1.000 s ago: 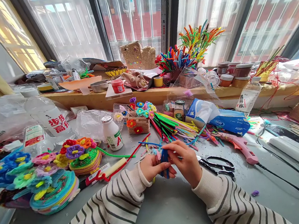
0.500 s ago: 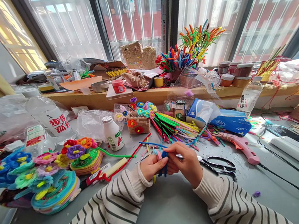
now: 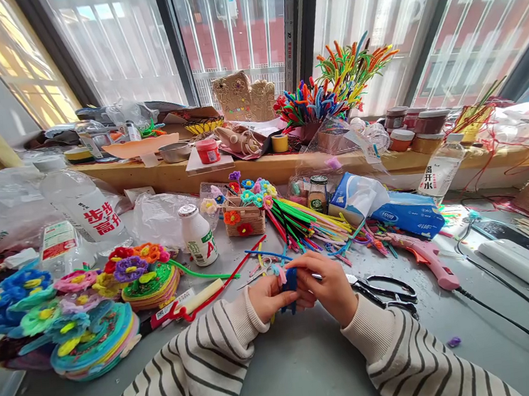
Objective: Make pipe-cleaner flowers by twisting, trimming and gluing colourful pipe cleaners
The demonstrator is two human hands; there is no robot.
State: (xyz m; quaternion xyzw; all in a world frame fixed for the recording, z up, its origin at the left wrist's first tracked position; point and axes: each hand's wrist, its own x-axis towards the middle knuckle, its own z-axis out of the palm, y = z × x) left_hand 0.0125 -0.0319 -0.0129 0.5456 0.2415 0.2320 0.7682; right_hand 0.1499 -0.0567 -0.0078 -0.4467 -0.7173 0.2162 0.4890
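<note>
In the middle of the head view, a bent blue pipe cleaner (image 3: 291, 281) is pinched between my two hands just above the table. My left hand (image 3: 266, 297) has its thumb pressed against the blue loops. From the other side, the fingertips of my right hand (image 3: 329, 287) grip the same piece. A straight blue stem (image 3: 267, 254) sticks out up and to the left. Beside my left fingers shows a small pink fuzzy bit (image 3: 279, 274); whether it is held I cannot tell. Black-handled scissors (image 3: 390, 292) lie just right of my right hand, blades partly hidden.
Pipe-cleaner flowers (image 3: 37, 282) on round coiled bases crowd the left. A white bottle (image 3: 198, 236), a flower basket (image 3: 245, 221) and a bundle of pipe cleaners (image 3: 312, 221) stand ahead. To the right are a pink glue gun (image 3: 424, 255) with cable and a blue tissue pack (image 3: 408, 213).
My left thumb has shifted slightly lower on the blue pipe cleaner, so more of its loops show. Both hands stay in nearly the same place.
</note>
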